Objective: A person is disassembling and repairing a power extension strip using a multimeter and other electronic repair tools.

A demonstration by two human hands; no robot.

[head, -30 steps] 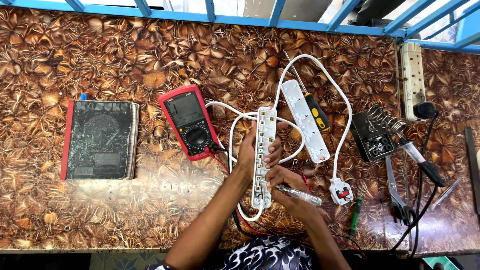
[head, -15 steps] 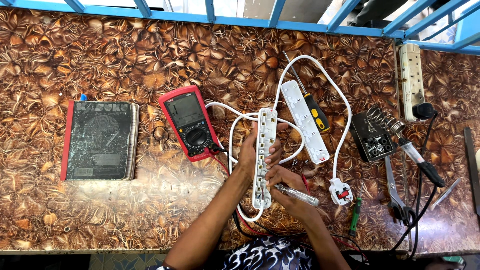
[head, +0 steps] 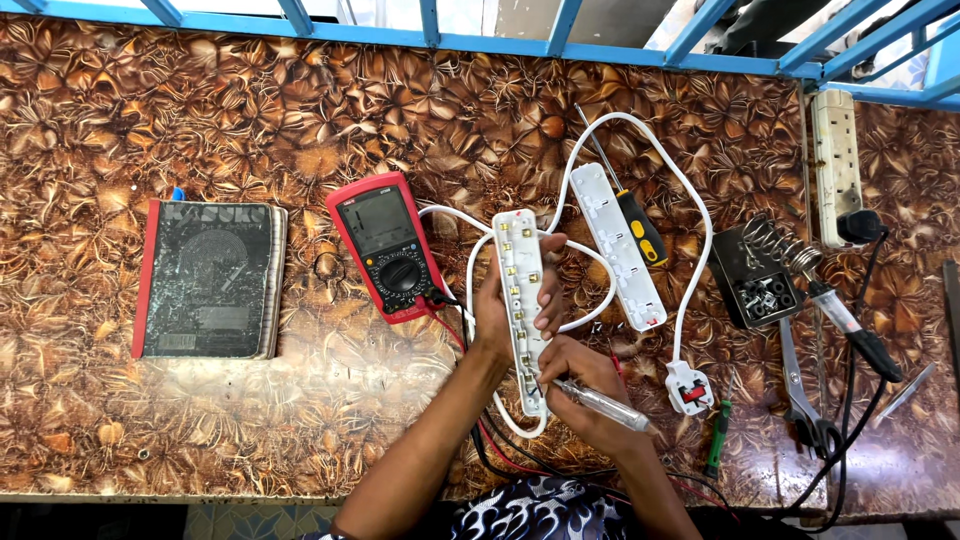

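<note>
Head view: your left hand (head: 512, 305) grips the opened power strip base (head: 522, 300) mid-table, right hand (head: 585, 385) pinches the tester screwdriver (head: 600, 403) at its lower end—keep the strip steady, tip square.

A workbench (head: 200, 100) covered in a glossy brown sheet with a leaf-and-flower pattern carried an electrician's clutter. A worn dark notebook with a red spine (head: 208, 280) lay at the left, well apart from a red digital multimeter (head: 385, 245) near the middle. To the right rested a white power-strip cover (head: 617, 245), with a black-and-yellow screwdriver (head: 630, 215) just beside it and a white cable (head: 690, 250) looping round to a three-pin plug (head: 691, 388). Farther right sat a black soldering-iron stand with a coiled holder (head: 760, 280), a soldering iron (head: 850, 330), pliers (head: 800, 390) and a small green-handled tool (head: 717, 440). A cream extension strip (head: 835, 165) lay at the far right edge.
</note>
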